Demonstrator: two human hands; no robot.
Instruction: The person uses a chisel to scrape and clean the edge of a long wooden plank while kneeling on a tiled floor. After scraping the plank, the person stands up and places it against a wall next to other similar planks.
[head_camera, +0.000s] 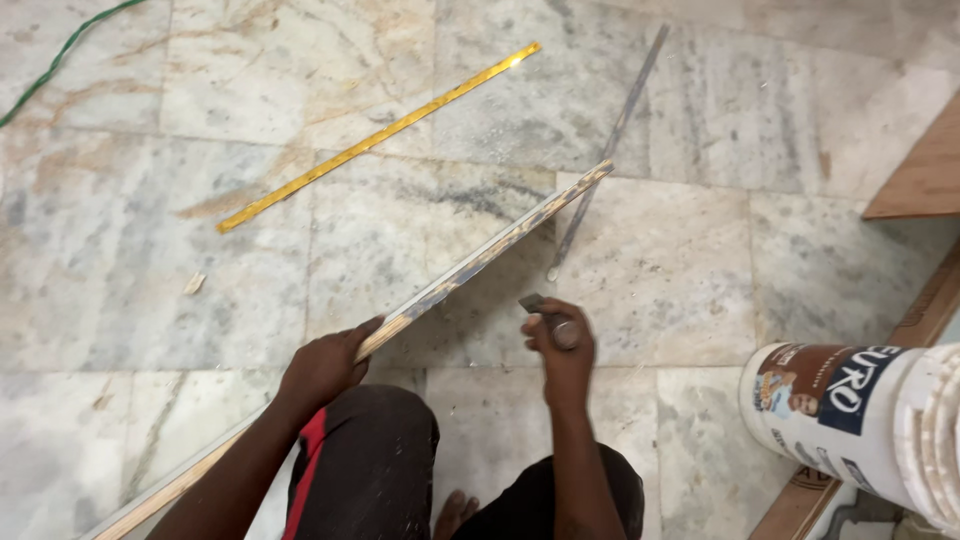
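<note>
A long thin wooden strip (470, 265) runs diagonally from lower left to upper right, far end raised over the marble floor (700, 280) and pointing up-right. Left hand (325, 365) is wrapped around its lower part, fingers closed on the edge; right hand (562, 350) sits just right of it, fist closed on a small dark tool (540, 308). Beyond: yellow ruler (380, 138) & grey metal bar (605, 150), both lying roughly parallel; white bucket (860, 420) at right.
</note>
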